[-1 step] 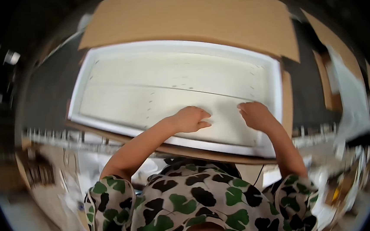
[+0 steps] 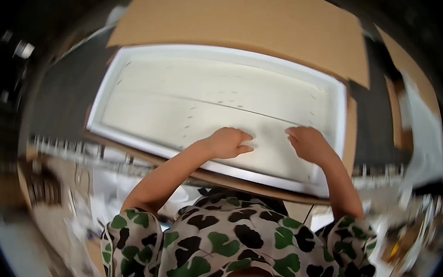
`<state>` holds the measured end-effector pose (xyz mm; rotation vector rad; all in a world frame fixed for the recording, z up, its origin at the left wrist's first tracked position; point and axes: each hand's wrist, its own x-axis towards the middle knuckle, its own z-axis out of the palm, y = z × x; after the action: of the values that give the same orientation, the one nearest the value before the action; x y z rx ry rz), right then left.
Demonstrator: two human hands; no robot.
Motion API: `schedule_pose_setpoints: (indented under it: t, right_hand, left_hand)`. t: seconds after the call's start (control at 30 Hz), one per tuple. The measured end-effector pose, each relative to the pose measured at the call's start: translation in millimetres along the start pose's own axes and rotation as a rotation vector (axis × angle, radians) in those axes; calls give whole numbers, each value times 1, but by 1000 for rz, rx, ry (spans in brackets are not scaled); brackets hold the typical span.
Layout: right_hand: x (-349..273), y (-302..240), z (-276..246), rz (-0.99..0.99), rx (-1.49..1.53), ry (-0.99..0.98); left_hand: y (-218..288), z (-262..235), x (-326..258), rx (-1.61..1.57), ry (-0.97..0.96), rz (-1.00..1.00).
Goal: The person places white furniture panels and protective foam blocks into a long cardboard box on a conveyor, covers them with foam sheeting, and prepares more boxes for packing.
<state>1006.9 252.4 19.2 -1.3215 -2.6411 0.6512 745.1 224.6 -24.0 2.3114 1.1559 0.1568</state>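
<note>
Cream-white flat panels (image 2: 160, 81) with small dark slots lie inside a white foam frame (image 2: 341, 124), all in an open cardboard box (image 2: 253, 16). A thin dark seam runs lengthwise between the panels. Over the near panel is my left hand (image 2: 229, 143), thumb and fingers apart, nothing between them. My right hand (image 2: 309, 143) hovers by the right end of the same panel, fingers bent and a little apart, also without anything in it. Whether either hand touches the panel I cannot tell.
The box rests on a dark conveyor belt (image 2: 66, 88) with a metal roller edge (image 2: 90, 151) on the near side. At right stands another cardboard box (image 2: 408, 66) with translucent plastic sheeting (image 2: 420, 123). Blurred wrapping and scraps lie below on both sides.
The box and its surroundings sit slightly further right and more tilted in the picture. Both hands keep nearly the same place and pose.
</note>
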Motion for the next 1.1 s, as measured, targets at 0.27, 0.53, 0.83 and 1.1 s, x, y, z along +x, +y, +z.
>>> schedule_pose_setpoints:
  t: [0.27,0.53,0.83,1.1]
  right_hand:
    - [91,-72,-19,-348,168,-215]
    - [112,-201,35,-695,396,-565]
    - [45,-349,166,-1118,143,-879]
    - [12,-274,498,-757,-630,-1265]
  left_hand:
    - [25,22,-168,-124,1401,-420]
    - [74,254,-298,-708,1828,-1580]
    - [145,442,-330,-1213,1372,-1909]
    - [133,450,-430,-1277,1221,-1711]
